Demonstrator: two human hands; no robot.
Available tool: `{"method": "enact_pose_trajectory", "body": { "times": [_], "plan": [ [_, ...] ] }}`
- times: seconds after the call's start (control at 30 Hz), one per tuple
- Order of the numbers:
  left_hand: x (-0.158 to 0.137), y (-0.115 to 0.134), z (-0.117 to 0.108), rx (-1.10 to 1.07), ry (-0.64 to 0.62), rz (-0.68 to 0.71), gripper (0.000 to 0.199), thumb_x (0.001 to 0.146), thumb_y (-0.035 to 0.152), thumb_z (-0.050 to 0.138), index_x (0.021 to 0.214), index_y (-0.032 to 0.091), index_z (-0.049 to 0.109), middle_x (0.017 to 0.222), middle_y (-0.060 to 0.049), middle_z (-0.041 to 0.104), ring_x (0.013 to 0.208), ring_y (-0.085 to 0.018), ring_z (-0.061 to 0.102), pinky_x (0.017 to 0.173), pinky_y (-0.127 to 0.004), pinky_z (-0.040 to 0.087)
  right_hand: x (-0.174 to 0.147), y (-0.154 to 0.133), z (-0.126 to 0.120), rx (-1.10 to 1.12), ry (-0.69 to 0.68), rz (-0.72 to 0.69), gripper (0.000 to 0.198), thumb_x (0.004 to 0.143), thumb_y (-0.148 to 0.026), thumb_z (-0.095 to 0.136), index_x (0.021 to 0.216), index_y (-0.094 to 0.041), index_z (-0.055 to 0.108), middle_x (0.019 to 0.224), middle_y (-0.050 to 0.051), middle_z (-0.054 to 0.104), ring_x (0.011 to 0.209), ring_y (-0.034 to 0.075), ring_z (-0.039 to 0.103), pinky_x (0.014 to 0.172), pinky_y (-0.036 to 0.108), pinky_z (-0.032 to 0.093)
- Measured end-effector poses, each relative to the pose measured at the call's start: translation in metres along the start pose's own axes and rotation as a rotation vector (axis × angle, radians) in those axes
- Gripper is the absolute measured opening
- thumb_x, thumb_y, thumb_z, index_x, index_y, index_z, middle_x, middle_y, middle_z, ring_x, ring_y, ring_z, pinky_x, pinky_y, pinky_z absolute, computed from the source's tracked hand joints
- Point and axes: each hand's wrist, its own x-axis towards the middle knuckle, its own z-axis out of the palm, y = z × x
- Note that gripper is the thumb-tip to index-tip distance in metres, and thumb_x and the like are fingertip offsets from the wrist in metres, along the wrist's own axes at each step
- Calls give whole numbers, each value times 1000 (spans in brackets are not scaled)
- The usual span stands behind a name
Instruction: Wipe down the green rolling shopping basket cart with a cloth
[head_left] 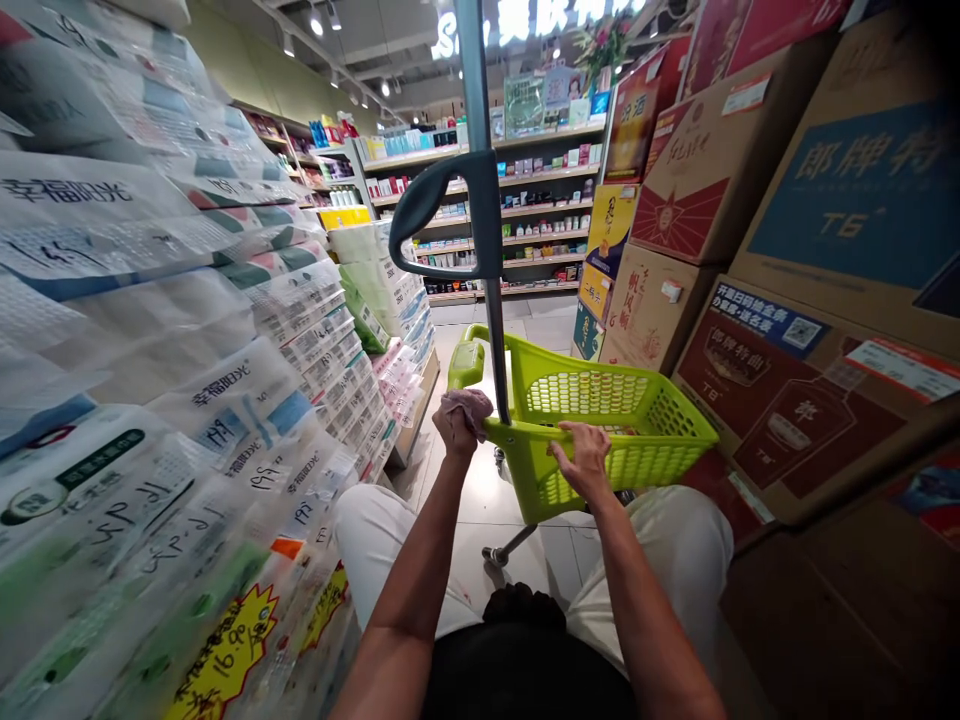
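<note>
A lime-green shopping cart basket (660, 410) stands in front of my knees, carried on a grey pole (491, 330) with a dark loop handle (442, 215). My left hand (456, 430) is closed round a crumpled mauve cloth (469, 408), pressed against the basket's near left corner, just below a green grip (466, 365). Over the near rim curl the fingers of my right hand (583, 455), with the thumb on the outer side wall. Something small lies inside the basket, mostly hidden by the wall. A caster (495, 556) shows at the foot of the cart.
Stacked tissue packs (262, 390) rise close on my left, with yellow price tags (225, 650). Large cardboard cartons (847, 230) are piled close on my right. Ahead, beyond the tiled floor (536, 310), stand shelves of small goods (551, 195).
</note>
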Motion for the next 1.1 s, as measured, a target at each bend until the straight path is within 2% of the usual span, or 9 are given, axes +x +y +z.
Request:
{"method": "enact_pose_trajectory", "body": {
  "times": [0.1,0.27,0.53,0.67,0.77,0.83,0.9,1.0,1.1],
  "plan": [
    [-7,2,0,5,35,51,54,94,56,47,52,22,50,45,1,45,42,-13,46,48,-28,40,3,-44,2,21,-37,-123,47,96,-41,54,140,-24,51,136,12,62,125,30,51,114,50,26],
    [-11,18,-3,164,1,57,53,98,50,44,53,22,47,45,1,46,43,-12,45,46,-27,34,12,-88,15,77,-67,-117,39,101,-48,48,129,-22,58,117,11,66,115,29,52,111,47,30],
    [-20,44,-11,310,-66,-22,47,100,48,41,64,22,57,59,-4,59,58,-17,59,56,-30,45,11,-79,13,141,-77,-112,34,105,-46,34,103,-24,59,99,7,63,102,26,54,98,42,34],
    [-42,60,-10,394,-171,52,46,101,46,34,78,23,67,88,-11,74,91,-26,69,87,-42,55,8,-73,7,169,-93,-111,37,106,-39,25,103,-25,59,99,6,63,102,25,54,98,42,34],
    [-53,70,-6,481,-254,204,35,98,46,44,91,24,70,106,-12,75,111,-29,67,110,-49,44,9,-66,8,203,-112,-97,41,107,-34,20,104,-25,60,101,6,64,105,24,54,99,42,34],
    [-47,72,-6,535,-287,243,26,96,44,54,97,24,70,112,-11,75,116,-29,65,114,-50,39,11,-62,10,225,-120,-92,41,107,-33,20,104,-25,60,102,6,64,105,24,53,98,42,34],
    [-31,69,-11,551,-209,195,22,97,42,55,97,24,67,114,-12,73,114,-29,64,110,-48,41,12,-60,12,243,-127,-98,40,107,-33,21,103,-25,60,100,6,65,103,24,53,97,42,34],
    [-2,55,-24,484,44,11,22,101,41,50,98,22,62,108,-11,68,104,-25,63,98,-41,47,12,-60,13,258,-115,-90,39,106,-33,23,102,-25,60,99,6,64,102,24,53,97,42,34],
    [-1,43,-31,397,129,-150,23,100,43,51,102,22,60,102,-7,64,98,-22,61,92,-36,49,10,-63,9,259,-75,-74,38,105,-34,24,99,-24,60,97,6,64,101,25,53,97,43,35]
  ]
}}
